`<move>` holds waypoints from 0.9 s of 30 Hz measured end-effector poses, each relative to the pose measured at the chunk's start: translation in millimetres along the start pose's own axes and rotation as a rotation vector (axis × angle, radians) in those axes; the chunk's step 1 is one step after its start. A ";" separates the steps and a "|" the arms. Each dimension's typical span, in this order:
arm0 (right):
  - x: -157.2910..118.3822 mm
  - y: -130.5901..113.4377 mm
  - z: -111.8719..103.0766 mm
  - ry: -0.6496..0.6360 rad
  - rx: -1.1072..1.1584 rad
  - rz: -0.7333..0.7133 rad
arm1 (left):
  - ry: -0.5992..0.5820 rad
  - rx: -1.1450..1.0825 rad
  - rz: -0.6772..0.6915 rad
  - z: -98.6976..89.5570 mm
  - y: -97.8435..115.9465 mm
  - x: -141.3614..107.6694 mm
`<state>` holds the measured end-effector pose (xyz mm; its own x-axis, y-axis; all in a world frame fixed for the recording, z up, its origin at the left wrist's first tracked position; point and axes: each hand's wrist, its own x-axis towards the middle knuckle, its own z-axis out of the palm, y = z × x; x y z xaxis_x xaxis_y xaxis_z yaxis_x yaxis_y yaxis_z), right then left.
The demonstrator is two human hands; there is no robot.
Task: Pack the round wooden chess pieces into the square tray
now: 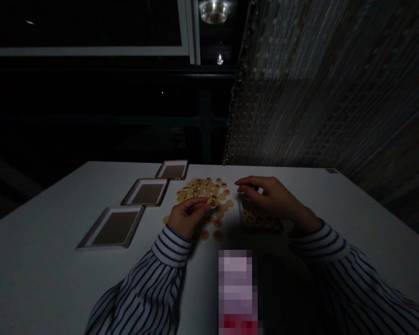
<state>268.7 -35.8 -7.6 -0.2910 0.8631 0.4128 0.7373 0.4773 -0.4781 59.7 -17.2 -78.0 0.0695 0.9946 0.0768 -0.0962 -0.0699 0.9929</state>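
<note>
Between the thumb and fingers of my left hand [189,216] is a round wooden piece [212,203] with a black character on it. Beneath and beyond it, a loose pile of similar round pieces [204,186], some marked red and some black, spreads over the white table [56,218]. My right hand [275,197] hovers above a dark tray [260,228] that holds several round pieces in rows. Its thumb and index finger are close together, and whether something small is between them is hidden.
Three shallow trays stand left of the pile: a silver one [137,228] nearest, a brown-rimmed one [165,190] behind it, and another [185,170] farthest back. A small card [331,170] lies at the back right corner. A bead curtain [300,93] hangs beyond the table.
</note>
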 end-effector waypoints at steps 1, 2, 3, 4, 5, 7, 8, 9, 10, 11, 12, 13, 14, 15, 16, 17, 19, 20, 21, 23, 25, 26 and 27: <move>-0.5 -0.3 -2.2 -0.004 0.002 0.004 | 0.008 0.014 0.009 0.9 0.4 -0.2; -1.0 -0.5 -3.7 -0.008 0.004 0.006 | 0.016 0.025 0.019 1.8 0.7 -0.4; -1.4 -0.6 -4.7 -0.010 0.006 0.004 | 0.022 0.033 0.028 2.8 1.0 -0.5; -1.7 -0.6 -5.2 -0.012 0.009 0.000 | 0.025 0.038 0.033 3.9 1.3 -0.6; -1.9 -0.4 -5.4 -0.015 0.012 -0.005 | 0.025 0.042 0.032 5.1 1.7 -0.7; -2.2 0.1 -5.3 -0.024 0.017 -0.018 | 0.023 0.048 0.023 8.0 2.7 -0.6; -2.3 0.5 -5.3 -0.031 0.019 -0.026 | 0.022 0.052 0.021 9.6 3.3 -0.6; -2.4 0.9 -5.3 -0.038 0.021 -0.032 | 0.023 0.057 0.025 11.4 4.1 -0.5; -2.5 1.3 -5.4 -0.045 0.021 -0.039 | 0.025 0.060 0.036 13.4 4.9 -0.4; -2.7 1.7 -5.5 -0.048 0.022 -0.047 | 0.027 0.063 0.051 15.5 5.9 -0.4; -2.9 2.1 -5.8 -0.050 0.021 -0.056 | 0.031 0.068 0.065 17.7 7.0 -0.4; -3.1 2.4 -6.1 -0.049 0.019 -0.063 | 0.032 0.072 0.075 20.1 8.2 -0.5; -3.5 2.7 -6.7 -0.046 0.016 -0.068 | 0.032 0.076 0.084 22.6 9.4 -0.7; -3.9 2.9 -7.5 -0.045 0.012 -0.070 | 0.030 0.079 0.091 25.2 10.7 -1.0; -4.4 2.9 -8.6 -0.045 0.010 -0.070 | 0.028 0.082 0.097 27.9 11.8 -1.3; -4.9 2.9 -10.0 -0.046 0.009 -0.067 | 0.027 0.086 0.103 30.7 12.8 -1.5; -5.9 2.5 -13.4 -0.054 0.009 -0.063 | 0.031 0.095 0.115 36.1 14.1 -1.6; -6.3 2.3 -15.4 -0.058 0.009 -0.063 | 0.035 0.097 0.116 38.7 14.3 -1.4; -6.8 2.1 -17.2 -0.063 0.005 -0.063 | 0.035 0.094 0.112 41.3 14.3 -1.0; -7.5 2.1 -20.6 -0.075 -0.007 -0.065 | 0.033 0.077 0.107 46.2 13.9 0.6; -8.1 2.4 -23.0 -0.082 -0.019 -0.065 | 0.034 0.061 0.113 50.8 13.9 2.8; -8.3 2.6 -24.0 -0.084 -0.027 -0.063 | 0.035 0.057 0.122 53.2 14.2 4.0; -8.5 3.0 -24.8 -0.083 -0.036 -0.060 | 0.037 0.057 0.133 55.5 14.7 5.3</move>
<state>288.4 -45.8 6.7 -0.3834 0.8447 0.3735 0.7379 0.5233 -0.4262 113.7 -17.2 -58.0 0.0234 0.9783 0.2059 -0.0452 -0.2047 0.9778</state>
